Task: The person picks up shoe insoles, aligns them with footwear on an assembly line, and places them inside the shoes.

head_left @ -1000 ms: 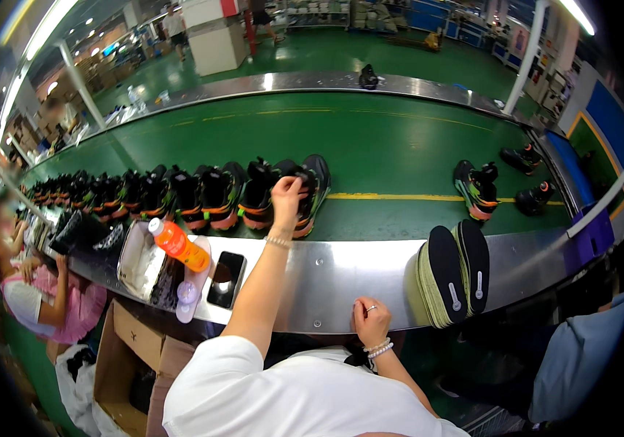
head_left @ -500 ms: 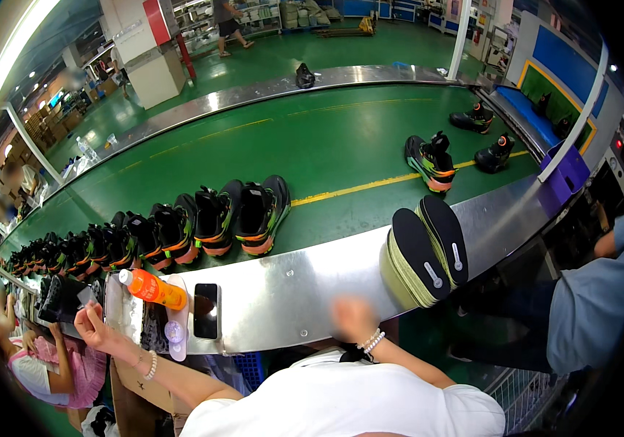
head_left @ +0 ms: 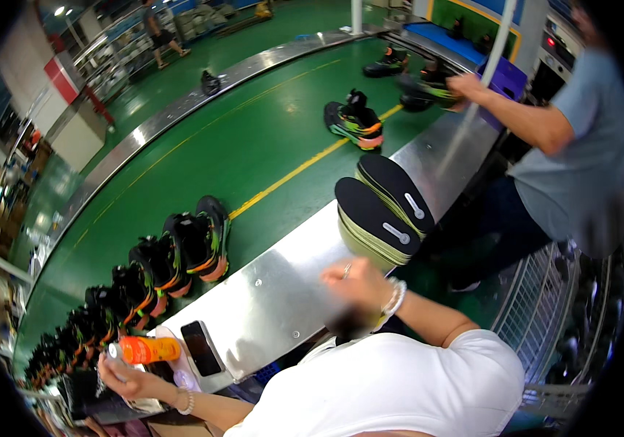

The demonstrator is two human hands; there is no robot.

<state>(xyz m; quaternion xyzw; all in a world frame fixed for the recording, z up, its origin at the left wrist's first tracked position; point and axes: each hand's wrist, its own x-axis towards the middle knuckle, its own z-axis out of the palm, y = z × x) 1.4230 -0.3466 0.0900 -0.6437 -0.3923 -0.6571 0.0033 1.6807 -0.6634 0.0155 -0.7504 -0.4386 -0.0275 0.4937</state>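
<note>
My left hand (head_left: 126,380) is beside an orange bottle (head_left: 153,350) with a white cap, at the near left. Its fingers are curled in a pinch; whatever may be between them is too small to make out. Over the metal ledge (head_left: 272,291) is my right hand (head_left: 359,284), fingers bent closed, a ring on one of them. Its palm side is hidden, and the picture is smeared just below it. Two stacks of insoles, a nearer stack (head_left: 370,211) and a farther stack (head_left: 398,191), lie just beyond that hand, black on top with lime-green sides.
A dark phone (head_left: 202,348) lies beside the bottle. Black shoes with orange and green soles (head_left: 199,237) line the green belt (head_left: 268,146); a single shoe (head_left: 356,122) stands farther along. At right, a co-worker's hand (head_left: 470,89) holds a blurred shoe (head_left: 428,89). A wire cart (head_left: 527,306) stands below.
The view has turned to the right. My right hand has come up closer to the insole stacks; my left hand is now right beside the bottle. The co-worker has reached onto the belt to a shoe.
</note>
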